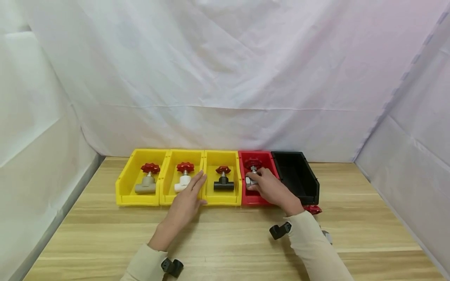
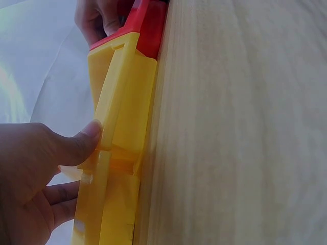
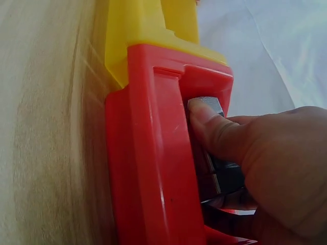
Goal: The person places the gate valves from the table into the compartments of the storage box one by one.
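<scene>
Right hand (image 1: 272, 189) pinches the metal valve (image 1: 250, 181) in the red bin (image 1: 258, 200)

The right grip has thumb and fingers round the valve's body, spread only as wide as that body. The valve lies directly at the fingertips; from there its stem runs away from the person, the red handwheel (image 1: 253, 163) beyond the grip towards the bin's far wall. Whether the body rests on the bin floor is hidden by the fingers.

Just right of this grip is the black bin (image 1: 299, 171). Nearer the person, a second metal valve (image 1: 327, 236) lies on the table (image 1: 228, 242), partly hidden by the right sleeve (image 1: 313, 242).

Left of the grip, the next yellow bin (image 1: 222, 200) holds a black valve (image 1: 223, 184). Beyond it the left hand (image 1: 183, 207), farther from the metal valve, rests on the yellow rims with fingers extended, gripping no valve. A white valve (image 1: 183, 182) lies beside its fingers; a grey valve (image 1: 146, 184) is farthest left.
</scene>
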Demonstrator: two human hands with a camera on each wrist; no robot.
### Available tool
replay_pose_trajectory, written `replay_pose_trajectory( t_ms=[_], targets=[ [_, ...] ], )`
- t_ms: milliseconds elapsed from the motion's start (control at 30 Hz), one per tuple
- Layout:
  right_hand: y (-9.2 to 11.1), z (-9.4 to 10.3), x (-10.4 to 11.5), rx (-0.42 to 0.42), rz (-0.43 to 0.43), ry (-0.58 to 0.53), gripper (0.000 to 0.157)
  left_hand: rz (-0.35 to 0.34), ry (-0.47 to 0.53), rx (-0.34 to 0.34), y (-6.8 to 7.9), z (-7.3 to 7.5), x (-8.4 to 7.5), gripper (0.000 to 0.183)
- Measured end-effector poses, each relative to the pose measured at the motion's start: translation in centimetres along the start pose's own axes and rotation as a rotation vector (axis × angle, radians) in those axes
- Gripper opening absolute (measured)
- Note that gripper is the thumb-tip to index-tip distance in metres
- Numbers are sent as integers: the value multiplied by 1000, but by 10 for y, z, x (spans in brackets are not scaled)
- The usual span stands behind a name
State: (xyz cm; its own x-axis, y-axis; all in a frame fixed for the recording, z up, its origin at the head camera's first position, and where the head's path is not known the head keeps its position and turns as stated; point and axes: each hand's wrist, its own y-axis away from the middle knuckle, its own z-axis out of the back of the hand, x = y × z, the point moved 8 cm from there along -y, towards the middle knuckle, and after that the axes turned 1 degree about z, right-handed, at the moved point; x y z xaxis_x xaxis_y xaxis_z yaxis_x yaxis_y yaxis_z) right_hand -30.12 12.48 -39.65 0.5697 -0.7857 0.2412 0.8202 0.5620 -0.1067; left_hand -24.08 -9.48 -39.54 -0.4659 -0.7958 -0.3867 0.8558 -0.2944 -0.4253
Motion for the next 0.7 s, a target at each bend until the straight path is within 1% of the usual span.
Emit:
replay_pose_trajectory(
  t_ms=[233,400,567,700],
  targets=[
    [-3,-7,-2,41,-11,38,44,8,6,13,1,-1,1,74],
    [-6,-13,-6,66,-50,63,45,-12,5,-2,0,-1,0,74],
    [-8,-18,-8,86,-97,49,47,-15,7,-2,0,0,-1,73],
    [-9,-19,-9,89,-111,33,47,-5,8,6,1,-1,0,74]
  ],
)
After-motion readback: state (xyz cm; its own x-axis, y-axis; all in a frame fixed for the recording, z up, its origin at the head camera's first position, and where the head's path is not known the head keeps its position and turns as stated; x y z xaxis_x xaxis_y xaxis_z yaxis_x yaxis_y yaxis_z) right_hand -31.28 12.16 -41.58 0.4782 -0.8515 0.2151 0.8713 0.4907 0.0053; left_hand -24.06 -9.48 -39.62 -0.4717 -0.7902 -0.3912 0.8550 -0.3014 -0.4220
